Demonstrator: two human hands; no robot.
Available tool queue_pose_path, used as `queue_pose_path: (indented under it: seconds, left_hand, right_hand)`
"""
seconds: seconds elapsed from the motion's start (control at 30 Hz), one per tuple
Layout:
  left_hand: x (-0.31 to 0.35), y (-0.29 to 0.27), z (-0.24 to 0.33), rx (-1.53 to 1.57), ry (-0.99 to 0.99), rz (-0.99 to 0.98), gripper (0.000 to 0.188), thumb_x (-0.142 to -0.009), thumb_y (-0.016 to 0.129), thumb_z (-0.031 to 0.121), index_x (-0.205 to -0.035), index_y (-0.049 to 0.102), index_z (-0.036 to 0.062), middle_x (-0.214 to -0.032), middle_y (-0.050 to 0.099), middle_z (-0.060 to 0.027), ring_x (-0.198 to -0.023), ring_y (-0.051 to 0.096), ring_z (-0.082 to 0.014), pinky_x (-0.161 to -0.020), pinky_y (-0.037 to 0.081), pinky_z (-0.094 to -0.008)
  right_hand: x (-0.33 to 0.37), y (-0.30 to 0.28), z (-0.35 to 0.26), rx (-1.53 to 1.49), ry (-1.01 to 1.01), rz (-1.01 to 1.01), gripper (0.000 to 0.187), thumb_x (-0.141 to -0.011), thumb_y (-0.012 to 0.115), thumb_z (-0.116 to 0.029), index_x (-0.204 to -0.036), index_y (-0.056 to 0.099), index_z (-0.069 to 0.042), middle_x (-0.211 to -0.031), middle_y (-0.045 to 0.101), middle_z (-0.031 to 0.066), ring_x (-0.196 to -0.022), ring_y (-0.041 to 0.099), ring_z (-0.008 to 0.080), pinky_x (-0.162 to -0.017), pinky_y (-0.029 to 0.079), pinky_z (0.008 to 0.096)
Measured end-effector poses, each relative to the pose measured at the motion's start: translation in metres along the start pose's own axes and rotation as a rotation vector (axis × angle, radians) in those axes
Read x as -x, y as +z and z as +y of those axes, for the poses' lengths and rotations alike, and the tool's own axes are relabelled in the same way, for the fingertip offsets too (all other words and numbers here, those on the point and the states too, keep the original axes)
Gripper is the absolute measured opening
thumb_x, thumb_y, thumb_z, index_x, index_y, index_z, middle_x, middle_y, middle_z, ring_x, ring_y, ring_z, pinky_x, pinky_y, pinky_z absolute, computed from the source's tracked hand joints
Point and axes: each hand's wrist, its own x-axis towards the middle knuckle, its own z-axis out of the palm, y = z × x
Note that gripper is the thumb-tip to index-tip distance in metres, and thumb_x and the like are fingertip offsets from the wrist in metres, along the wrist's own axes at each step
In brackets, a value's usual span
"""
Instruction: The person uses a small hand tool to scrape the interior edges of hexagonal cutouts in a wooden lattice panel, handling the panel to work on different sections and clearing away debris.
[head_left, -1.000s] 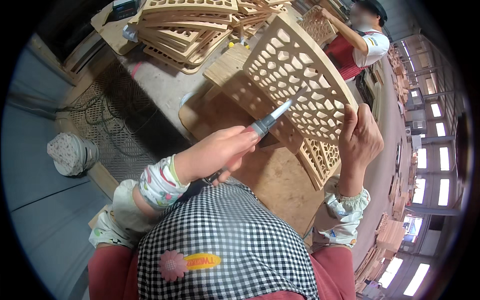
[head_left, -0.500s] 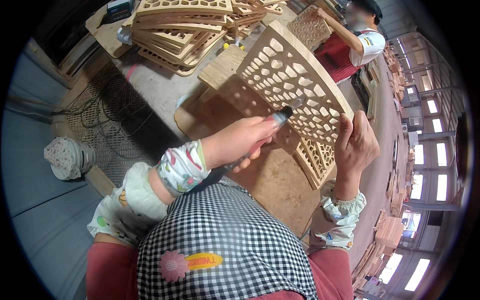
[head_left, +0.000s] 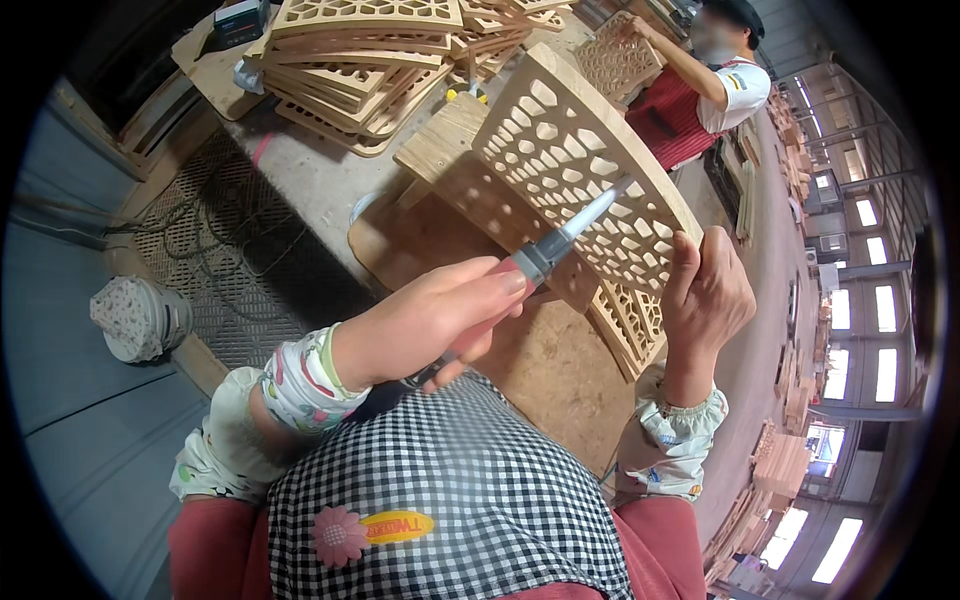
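My left hand (head_left: 432, 315) is wrapped round a red-and-black handheld tool (head_left: 541, 257). Its slender, pale tip reaches the holes of a curved wooden lattice panel (head_left: 597, 172); whether it goes into one of them I cannot make out. At the panel's right end, my right hand (head_left: 708, 288) grips the edge between thumb and fingers. The panel stands tilted, its left side by a wooden block (head_left: 440, 140) on the bench. Below it, partly hidden, lies another lattice piece (head_left: 627, 325).
Lattice panels (head_left: 350, 75) are stacked at the far left of the bench (head_left: 310, 190). Across from me a person (head_left: 700, 95) in a red apron holds a similar panel (head_left: 618, 60). Cables (head_left: 205, 235) lie on mesh flooring at left, near a covered bucket (head_left: 140, 318).
My left hand has drawn back down and to the left, so more of the tool's pale tip shows. My right hand and the panel have barely moved.
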Motion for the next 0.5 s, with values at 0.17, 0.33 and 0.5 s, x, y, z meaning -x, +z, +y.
queue_pose_path:
  seconds: [0.17, 0.33, 0.5]
  left_hand:
    - [-0.006, 0.007, 0.000, -0.013, -0.001, 0.017, 0.039, -0.117, 0.041, 0.040, -0.122, 0.054, 0.0037, -0.070, 0.057, -0.0007, -0.045, 0.050, -0.0059, -0.040, 0.040, -0.0220]
    - [-0.012, 0.008, 0.002, 0.042, -0.053, -0.030, 0.038, -0.117, 0.041, 0.040, -0.122, 0.055, 0.0046, -0.071, 0.058, -0.0014, -0.046, 0.051, -0.0066, -0.039, 0.041, -0.0228]
    - [-0.010, 0.007, 0.001, 0.062, -0.060, -0.028, 0.038, -0.116, 0.041, 0.040, -0.122, 0.055, 0.0047, -0.071, 0.058, -0.0016, -0.046, 0.051, -0.0063, -0.038, 0.040, -0.0228]
  right_hand:
    - [0.003, 0.000, -0.001, 0.028, 0.012, -0.014, 0.046, -0.105, 0.063, -0.045, -0.081, 0.051, -0.008, -0.073, 0.053, 0.0118, -0.064, 0.058, 0.0346, -0.057, 0.044, 0.0418]
    - [0.005, 0.001, -0.002, 0.005, 0.000, 0.007, 0.046, -0.105, 0.063, -0.045, -0.081, 0.051, -0.008, -0.073, 0.054, 0.0117, -0.065, 0.059, 0.0347, -0.057, 0.044, 0.0426]
    - [0.004, 0.004, 0.001, 0.042, 0.011, -0.020, 0.044, -0.106, 0.062, -0.044, -0.082, 0.053, -0.009, -0.074, 0.057, 0.0116, -0.066, 0.061, 0.0347, -0.058, 0.045, 0.0427]
